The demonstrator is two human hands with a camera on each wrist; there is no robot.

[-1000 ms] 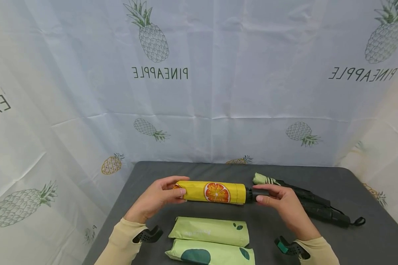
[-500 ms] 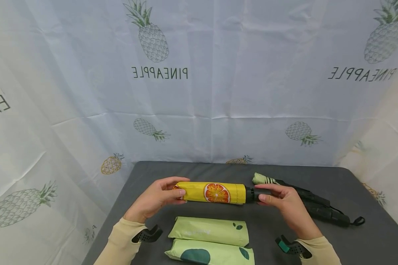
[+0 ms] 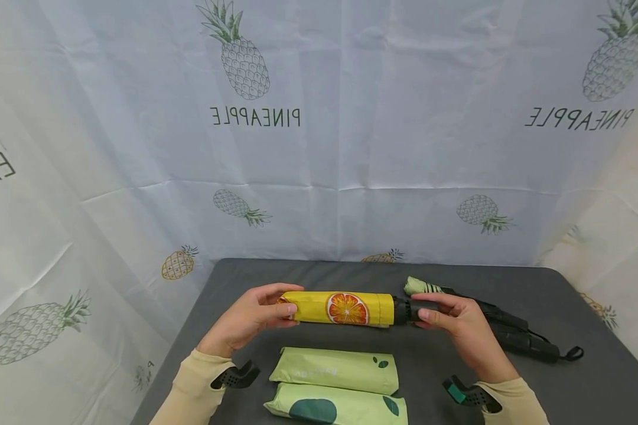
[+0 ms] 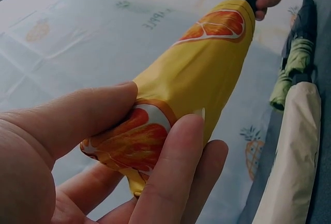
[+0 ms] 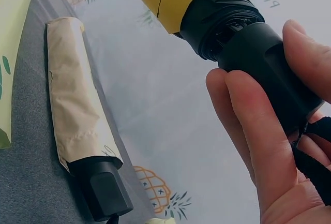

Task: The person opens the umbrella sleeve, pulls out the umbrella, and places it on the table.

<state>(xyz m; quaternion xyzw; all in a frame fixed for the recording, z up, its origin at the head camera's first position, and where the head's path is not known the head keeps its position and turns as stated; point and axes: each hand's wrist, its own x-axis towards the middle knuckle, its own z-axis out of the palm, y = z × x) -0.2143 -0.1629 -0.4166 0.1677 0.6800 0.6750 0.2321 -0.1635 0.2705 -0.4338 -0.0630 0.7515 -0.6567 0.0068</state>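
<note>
Head view: yellow umbrella level between left hand and right hand

Out beyond both hands, we have the pale pineapple-print cloth filling the background. Beneath the hands, the dark grey table. Just right of the right hand and partly behind it, we spot a pair of dark umbrellas, a crumpled pale green cover at the far end.

Centre stage, that yellow umbrella is up off the table, and we see the left hand pinching its covered end, thumb on the near side. Over to the right hand: thumb and fingers pinch the black handle. The right wrist view gives us a cream-covered umbrella lying lower, left of that hand. On the near side, between the hands, two green pouches lie side by side.

Smaller now: black wristbands behind each hand, an orange-slice print midway between them, and a black strap beside the right palm.
</note>
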